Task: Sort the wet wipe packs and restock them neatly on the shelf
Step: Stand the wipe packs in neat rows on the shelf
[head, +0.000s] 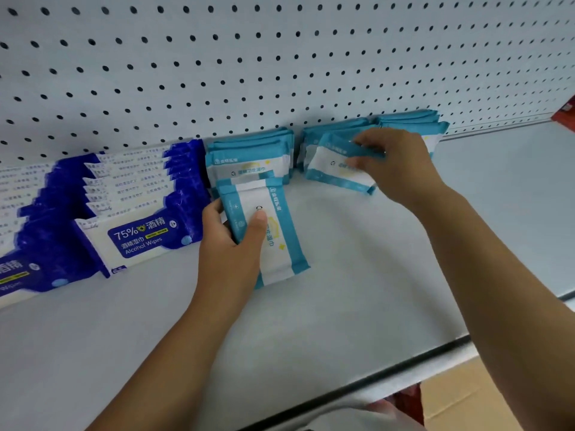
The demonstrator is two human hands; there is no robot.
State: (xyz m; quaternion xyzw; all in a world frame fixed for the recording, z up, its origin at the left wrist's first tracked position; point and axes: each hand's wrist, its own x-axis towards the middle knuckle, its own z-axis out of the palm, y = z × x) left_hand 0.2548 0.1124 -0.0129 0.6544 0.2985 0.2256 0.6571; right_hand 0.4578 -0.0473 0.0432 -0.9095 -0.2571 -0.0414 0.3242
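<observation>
Two teal-and-white wet wipe packs were in my hands. My left hand (230, 244) gripped the first pack (277, 241), turned lengthwise so that one short end pointed toward me. My thumb pressed on its white face and my fingers curled round its left edge. Its far end met the middle stack (249, 157) of matching packs, which leaned against the pegboard (280, 57) at the back of the shelf (342, 306).

Farther right, my right hand (395, 163) pinched the second pack (333, 172) at its far right corner, thumb on the white face and fingertips over the teal edge. That pack sat slightly askew, just in front of the right stack (413, 122) of the same kind (I could not tell whether its near edge touched the shelf).

To the left of the middle stack, rows of dark blue alcohol wipes (137, 234) lay overlapped from the pegboard toward me. At the far right edge a red item (567, 115) showed, too cut off to identify. Below the shelf's near lip was a cardboard box (460, 399).
</observation>
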